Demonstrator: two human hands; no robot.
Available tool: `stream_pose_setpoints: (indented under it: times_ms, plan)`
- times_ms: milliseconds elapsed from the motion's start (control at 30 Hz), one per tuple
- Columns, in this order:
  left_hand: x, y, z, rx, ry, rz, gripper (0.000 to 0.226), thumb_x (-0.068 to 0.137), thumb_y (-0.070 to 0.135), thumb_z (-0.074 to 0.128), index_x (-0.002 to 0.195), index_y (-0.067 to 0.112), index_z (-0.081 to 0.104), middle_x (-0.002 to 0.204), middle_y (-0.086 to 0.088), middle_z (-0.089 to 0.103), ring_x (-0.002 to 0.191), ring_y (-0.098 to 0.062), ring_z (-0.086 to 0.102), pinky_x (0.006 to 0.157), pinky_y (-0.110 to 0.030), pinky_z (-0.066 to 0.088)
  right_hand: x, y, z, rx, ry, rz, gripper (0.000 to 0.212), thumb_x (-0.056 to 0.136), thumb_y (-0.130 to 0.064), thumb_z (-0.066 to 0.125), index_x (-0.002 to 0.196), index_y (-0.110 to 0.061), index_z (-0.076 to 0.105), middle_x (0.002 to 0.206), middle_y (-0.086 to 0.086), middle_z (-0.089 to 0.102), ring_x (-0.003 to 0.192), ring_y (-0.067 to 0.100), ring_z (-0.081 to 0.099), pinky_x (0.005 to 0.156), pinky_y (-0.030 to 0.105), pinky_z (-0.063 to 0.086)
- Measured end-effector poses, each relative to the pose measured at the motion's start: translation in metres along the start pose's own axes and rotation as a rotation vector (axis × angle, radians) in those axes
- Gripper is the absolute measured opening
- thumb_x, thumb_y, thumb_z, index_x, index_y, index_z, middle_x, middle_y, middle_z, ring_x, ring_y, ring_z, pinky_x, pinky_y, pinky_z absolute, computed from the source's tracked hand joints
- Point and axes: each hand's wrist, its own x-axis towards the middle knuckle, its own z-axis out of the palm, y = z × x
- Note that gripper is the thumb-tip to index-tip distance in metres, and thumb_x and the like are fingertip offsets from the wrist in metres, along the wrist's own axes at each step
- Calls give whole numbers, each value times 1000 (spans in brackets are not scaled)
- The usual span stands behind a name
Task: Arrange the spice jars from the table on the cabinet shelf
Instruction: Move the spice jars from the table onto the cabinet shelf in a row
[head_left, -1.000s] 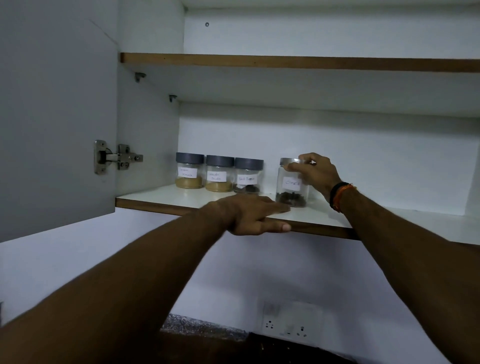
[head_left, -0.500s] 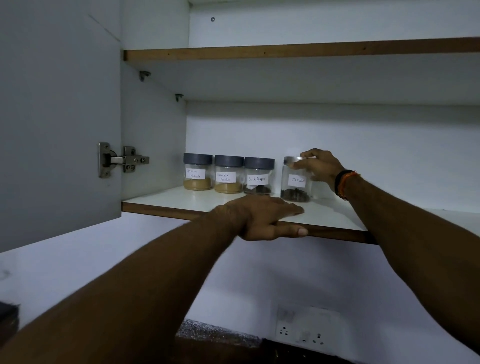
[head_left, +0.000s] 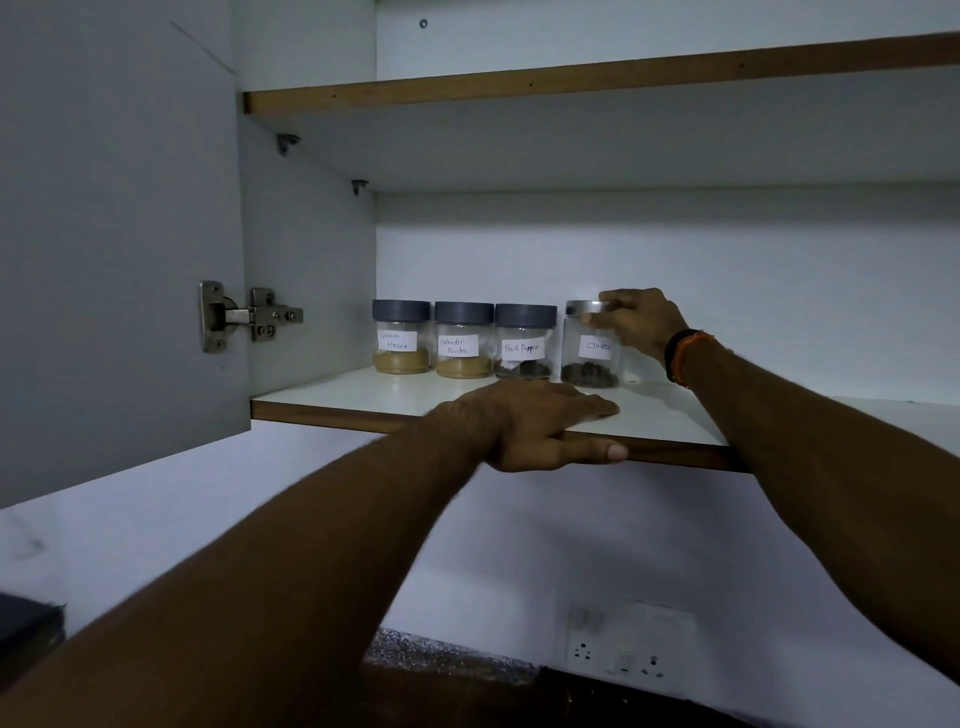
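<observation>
Several glass spice jars stand in a row at the back of the white cabinet shelf (head_left: 363, 397): Garam Masala (head_left: 401, 338), Coriander Powder (head_left: 463, 340), Black Pepper (head_left: 524, 342), all with grey lids. At the right end stands the Cloves jar (head_left: 586, 358), upright on the shelf, a small gap away from the Black Pepper jar. My right hand (head_left: 641, 322) wraps its right side and lid. My left hand (head_left: 540, 423) grips the shelf's wooden front edge, fingers on top and thumb along the edge.
The open cabinet door (head_left: 114, 234) with its metal hinge (head_left: 244, 316) stands at the left. An upper shelf (head_left: 571, 83) runs overhead. The lower shelf continues bare to the right. A wall socket plate (head_left: 623, 649) sits below on the white wall.
My right hand has pushed the Cloves jar back from the shelf's front into line with the other jars. The view has shifted slightly right. My left hand stays on the shelf edge.
</observation>
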Motion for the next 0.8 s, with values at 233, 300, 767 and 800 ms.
stream_pose_setpoints:
  times_ms: [233, 300, 767, 800]
  plan:
    - [2, 0, 0, -1, -11, -9, 69, 98, 66, 31, 157, 31, 26, 160, -4, 36, 146, -23, 34, 120, -48, 27, 1, 2, 2, -35, -2, 0, 36, 90, -30, 75, 118, -8, 71, 119, 12, 70, 115, 34, 63, 91, 33, 51]
    - [2, 0, 0, 5, -10, -9, 69, 98, 66, 31, 157, 31, 26, 160, -4, 36, 146, -23, 34, 120, -48, 27, 0, 2, 3, -60, -8, 15, 53, 91, -35, 73, 136, -10, 61, 135, 11, 64, 128, 33, 56, 108, 39, 46]
    - [1, 1, 1, 50, -14, -26, 74, 93, 75, 24, 157, 36, 23, 162, -3, 32, 148, -25, 30, 121, -48, 23, -55, -5, -18, -37, 114, 70, 59, 102, -50, 49, 151, -16, 48, 158, 4, 43, 147, 23, 37, 121, 34, 24]
    - [0, 1, 1, 49, -14, -31, 75, 92, 76, 23, 157, 37, 22, 163, -2, 30, 149, -25, 27, 122, -49, 21, -62, -6, -21, -49, 114, 63, 57, 102, -48, 50, 149, -16, 50, 157, 4, 45, 147, 22, 38, 120, 32, 25]
